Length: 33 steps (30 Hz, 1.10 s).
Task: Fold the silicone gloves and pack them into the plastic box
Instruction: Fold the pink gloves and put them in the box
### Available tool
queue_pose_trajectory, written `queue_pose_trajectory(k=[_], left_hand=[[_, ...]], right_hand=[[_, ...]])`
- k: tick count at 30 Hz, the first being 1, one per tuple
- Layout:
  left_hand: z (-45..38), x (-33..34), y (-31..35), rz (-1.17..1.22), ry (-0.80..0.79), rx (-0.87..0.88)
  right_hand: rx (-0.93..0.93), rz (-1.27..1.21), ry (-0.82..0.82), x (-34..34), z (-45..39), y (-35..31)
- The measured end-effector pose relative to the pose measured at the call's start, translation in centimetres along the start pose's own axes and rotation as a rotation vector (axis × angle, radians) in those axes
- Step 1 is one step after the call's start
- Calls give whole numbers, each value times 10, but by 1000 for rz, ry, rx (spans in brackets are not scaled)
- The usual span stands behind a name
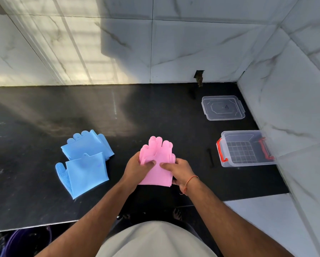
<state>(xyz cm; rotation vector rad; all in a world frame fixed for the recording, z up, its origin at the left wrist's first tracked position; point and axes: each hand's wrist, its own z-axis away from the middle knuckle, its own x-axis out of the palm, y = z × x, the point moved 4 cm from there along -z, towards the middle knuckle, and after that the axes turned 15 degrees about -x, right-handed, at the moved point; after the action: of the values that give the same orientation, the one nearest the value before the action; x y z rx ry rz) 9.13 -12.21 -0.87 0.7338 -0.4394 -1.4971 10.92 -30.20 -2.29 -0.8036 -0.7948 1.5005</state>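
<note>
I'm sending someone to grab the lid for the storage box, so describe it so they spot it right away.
Look at the black countertop and go to its far right corner, by the marble wall. The lid lies flat there, clear, just beyond the plastic box. Unlike the box, it is shallow and has no red handles.

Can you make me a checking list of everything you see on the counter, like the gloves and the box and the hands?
Surface: black counter, dusty, streaked.
Job's things: pink gloves held in both hands; blue gloves lying left, overlapping; plastic box open, nothing in it, red latches; lid lying apart behind it.
Clutter: small dark object beside box.
Grippers: left hand and right hand pinching pink gloves.
Cables: nothing seen.
Surroundings: marble-tiled walls, small hole in wall.
</note>
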Motion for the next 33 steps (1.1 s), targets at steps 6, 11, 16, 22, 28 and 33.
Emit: queue_pose_trajectory(k=[6, 11, 16, 22, 28, 33], left_hand=[[8, 0, 12, 138, -92, 132], [8, 14, 56, 112, -112, 244], [8, 58, 117, -56, -161, 379], [3, 153, 181, -385, -204, 515], [-5, 249, 217, -620, -252, 600], [-20, 298, 223, -756, -282, 652]], right_hand=[[-158, 7, -61, -16, 6, -20], [-259, -85, -7, -42, 16, -46], [-350, -161, 152, -88, 27, -71], [-392, -314, 379, -163, 41, -77], [-393, -495, 533, -227, 42, -65], [-315, -604, 608, -249, 30, -53]])
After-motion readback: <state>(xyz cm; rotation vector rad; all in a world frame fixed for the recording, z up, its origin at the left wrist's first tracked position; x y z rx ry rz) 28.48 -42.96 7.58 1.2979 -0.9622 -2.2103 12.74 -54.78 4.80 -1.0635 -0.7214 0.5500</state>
